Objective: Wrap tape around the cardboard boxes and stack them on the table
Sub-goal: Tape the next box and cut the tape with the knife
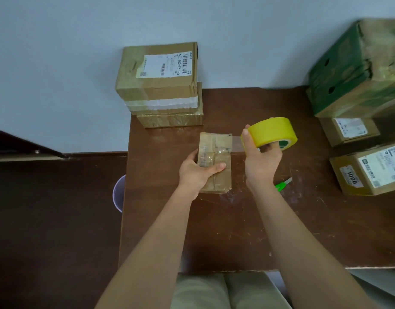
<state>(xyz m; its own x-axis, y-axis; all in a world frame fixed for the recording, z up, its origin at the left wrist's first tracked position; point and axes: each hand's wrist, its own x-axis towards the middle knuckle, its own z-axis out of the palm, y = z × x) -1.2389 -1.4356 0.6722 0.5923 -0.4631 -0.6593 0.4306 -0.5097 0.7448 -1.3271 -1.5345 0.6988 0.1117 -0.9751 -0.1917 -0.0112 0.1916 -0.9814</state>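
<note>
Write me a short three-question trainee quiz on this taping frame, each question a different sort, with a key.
1. True or false: the right hand holds the yellow tape roll above the table.
2. The left hand grips: A) the small box B) the green cutter C) the stacked boxes
3. Fill in: a clear strip of tape runs from the roll to the ____.

Key: 1 true; 2 A; 3 small box.

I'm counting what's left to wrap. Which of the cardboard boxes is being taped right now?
The small flat box at the table's middle: the left hand grips it, and a clear strip runs from it to the yellow tape roll in the right hand. The others sit untouched.
</note>
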